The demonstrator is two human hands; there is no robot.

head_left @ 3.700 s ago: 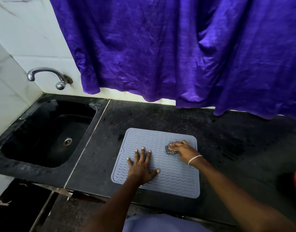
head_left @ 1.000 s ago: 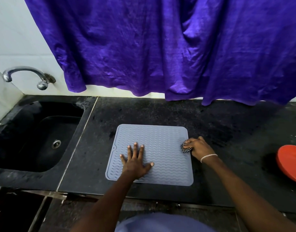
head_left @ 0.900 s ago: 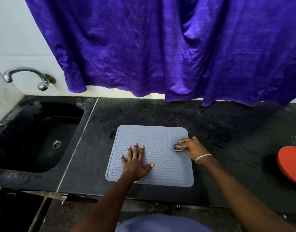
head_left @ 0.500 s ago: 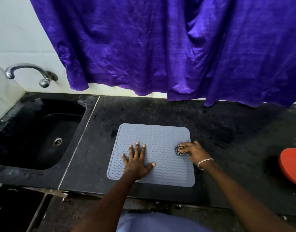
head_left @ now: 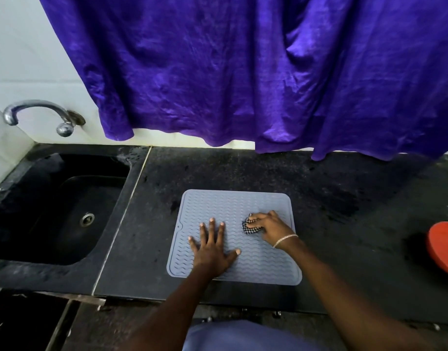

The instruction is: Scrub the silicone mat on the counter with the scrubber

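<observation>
A grey-blue silicone mat (head_left: 225, 206) with a wavy ribbed surface lies flat on the black counter (head_left: 243, 171). My left hand (head_left: 212, 247) rests flat on the mat's near left part, fingers spread and straight. My right hand (head_left: 269, 226) grips a small black-and-white checked scrubber (head_left: 248, 228) and presses it onto the mat's right half. Most of the scrubber is hidden under my fingers.
A black sink (head_left: 58, 211) with a metal tap (head_left: 40, 115) is set into the counter at the left. A purple curtain (head_left: 243, 72) hangs over the counter's back edge. A red plate (head_left: 444, 247) sits at the right edge.
My right hand has slid the scrubber leftward from the mat's right edge toward its middle. My left hand stays flat on the mat.
</observation>
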